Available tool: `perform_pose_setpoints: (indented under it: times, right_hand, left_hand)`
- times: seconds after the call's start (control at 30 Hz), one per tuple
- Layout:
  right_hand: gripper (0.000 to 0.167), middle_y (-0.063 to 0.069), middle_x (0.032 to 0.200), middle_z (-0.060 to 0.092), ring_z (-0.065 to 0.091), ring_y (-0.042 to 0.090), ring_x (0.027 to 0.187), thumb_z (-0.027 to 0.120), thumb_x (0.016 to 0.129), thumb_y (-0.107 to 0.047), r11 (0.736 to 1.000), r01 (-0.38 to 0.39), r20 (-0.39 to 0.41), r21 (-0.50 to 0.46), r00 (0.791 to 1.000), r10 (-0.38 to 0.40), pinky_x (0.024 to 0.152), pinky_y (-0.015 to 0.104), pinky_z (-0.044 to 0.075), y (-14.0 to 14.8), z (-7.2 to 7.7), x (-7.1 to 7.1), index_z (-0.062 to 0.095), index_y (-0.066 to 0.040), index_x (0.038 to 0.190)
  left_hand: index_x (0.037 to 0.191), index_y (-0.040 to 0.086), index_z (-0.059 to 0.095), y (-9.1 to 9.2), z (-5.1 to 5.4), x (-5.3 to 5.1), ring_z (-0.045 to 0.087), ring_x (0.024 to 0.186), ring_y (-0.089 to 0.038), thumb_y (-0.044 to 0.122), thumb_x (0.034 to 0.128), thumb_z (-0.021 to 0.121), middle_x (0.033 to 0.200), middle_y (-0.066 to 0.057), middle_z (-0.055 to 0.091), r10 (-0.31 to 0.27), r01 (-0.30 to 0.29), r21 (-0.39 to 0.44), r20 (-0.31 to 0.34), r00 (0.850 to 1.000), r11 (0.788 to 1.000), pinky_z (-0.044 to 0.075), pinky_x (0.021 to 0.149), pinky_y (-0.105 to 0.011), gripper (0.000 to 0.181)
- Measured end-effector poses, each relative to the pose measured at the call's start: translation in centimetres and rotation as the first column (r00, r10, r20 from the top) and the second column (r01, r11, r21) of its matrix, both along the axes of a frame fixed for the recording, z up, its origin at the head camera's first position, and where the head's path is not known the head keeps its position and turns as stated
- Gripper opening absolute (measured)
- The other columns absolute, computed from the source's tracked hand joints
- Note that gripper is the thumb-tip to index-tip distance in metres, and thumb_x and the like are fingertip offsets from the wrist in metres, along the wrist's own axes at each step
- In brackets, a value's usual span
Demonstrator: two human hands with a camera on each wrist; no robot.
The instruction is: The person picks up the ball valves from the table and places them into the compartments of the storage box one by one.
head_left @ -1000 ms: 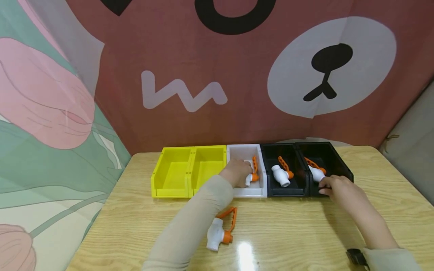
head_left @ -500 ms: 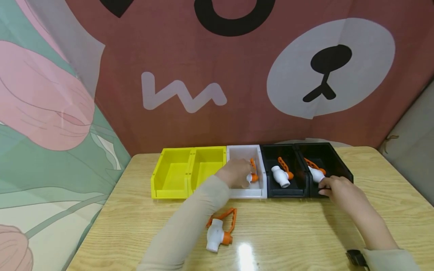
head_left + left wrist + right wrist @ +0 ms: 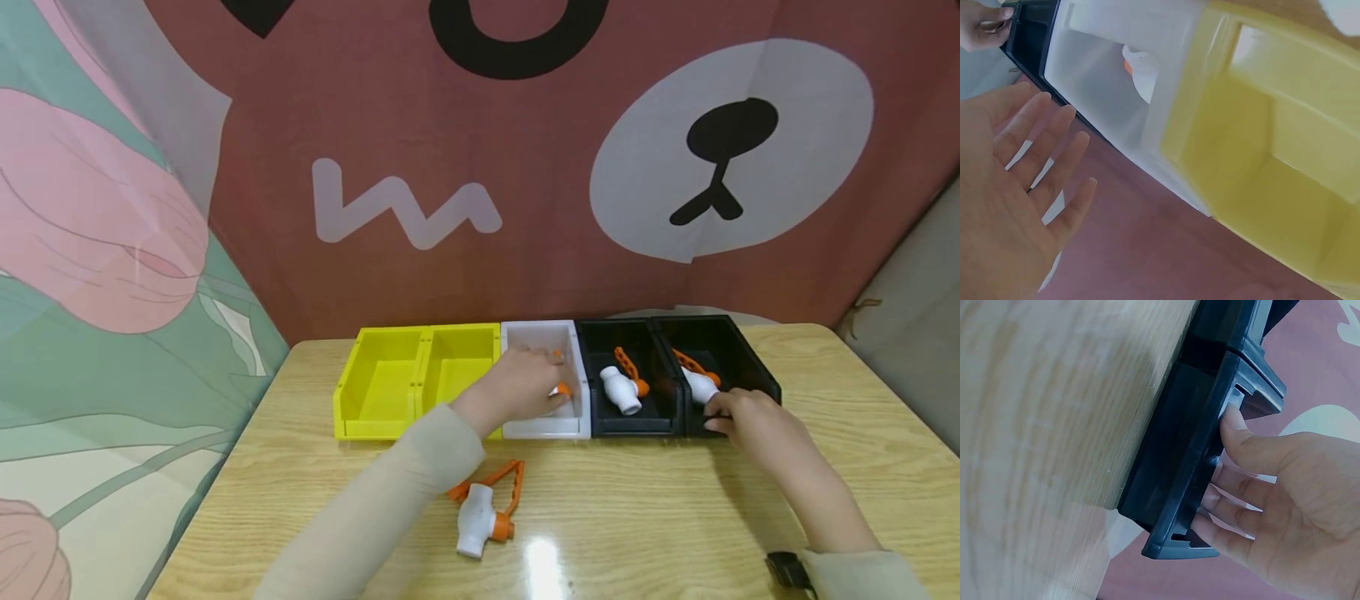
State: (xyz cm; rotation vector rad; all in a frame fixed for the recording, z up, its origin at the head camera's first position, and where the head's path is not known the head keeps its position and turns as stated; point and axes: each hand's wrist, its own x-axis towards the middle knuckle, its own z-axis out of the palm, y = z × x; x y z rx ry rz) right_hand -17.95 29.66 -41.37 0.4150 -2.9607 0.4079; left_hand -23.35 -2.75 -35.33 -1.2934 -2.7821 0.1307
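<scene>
My left hand (image 3: 517, 383) hangs over the white bin (image 3: 545, 427), partly hiding a white valve with orange parts (image 3: 561, 389). The left wrist view shows this hand (image 3: 1022, 181) with straight, spread fingers, holding nothing. My right hand (image 3: 761, 425) lies at the front rim of the right black bin (image 3: 761, 371), by the lower end of a white valve with an orange handle (image 3: 699, 385). In the right wrist view the thumb of that hand (image 3: 1297, 494) touches the black rim (image 3: 1200, 456) and loosely bent fingertips reach behind it; whether they touch the valve is unclear.
Another white valve (image 3: 621, 390) lies in the left black bin (image 3: 637, 427). Two yellow bins (image 3: 378, 429) (image 3: 459, 333) join the row's left end. In front, a valve (image 3: 476, 521) and orange handle pieces (image 3: 468, 483) lie on the wooden table (image 3: 637, 517), near my left sleeve.
My left hand has drawn back a little from the valve in the white bin, and its forearm has swung left, uncovering more orange on the table. The right hand has stayed still.
</scene>
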Motion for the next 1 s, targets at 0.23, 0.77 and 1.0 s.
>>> perform_pose_setpoints:
  times: [0.23,0.77,1.0]
  right_hand:
    - [0.009,0.004,0.083,0.066,0.061,0.033,0.079,0.078,0.082,-0.008,1.0,0.001,0.001,0.007,1.0,-0.001,0.066,0.05,0.052,0.0,0.0,0.0,0.07,-0.011,0.084]
    - [0.011,0.0,0.079,0.064,0.06,0.029,0.076,0.079,0.081,-0.006,1.0,-0.021,-0.04,0.002,0.999,0.021,0.066,0.048,0.053,-0.2,0.0,0.0,0.07,-0.012,0.081]
    - [0.008,0.002,0.08,0.065,0.06,0.032,0.077,0.078,0.082,-0.009,1.0,-0.008,-0.015,0.009,1.0,0.008,0.067,0.051,0.052,0.0,0.0,0.0,0.071,-0.01,0.084]
  left_hand:
    - [0.115,0.027,0.073,-0.9,-0.1,1.7,0.064,0.092,-0.013,0.036,0.0977,0.061,0.11,0.009,0.069,-0.037,0.034,-0.025,-0.11,0.993,0.999,0.05,0.079,-0.029,0.023]
    - [0.106,0.023,0.073,-4.8,-1.8,6.4,0.062,0.093,-0.013,0.039,0.095,0.065,0.103,0.007,0.069,-0.075,0.086,0.047,-0.203,0.976,0.995,0.05,0.078,-0.027,0.021]
    - [0.108,0.02,0.073,-6.2,-2.5,8.2,0.063,0.097,-0.013,0.04,0.0944,0.064,0.106,0.006,0.069,-0.111,0.123,0.045,-0.21,0.971,0.991,0.052,0.08,-0.028,0.026]
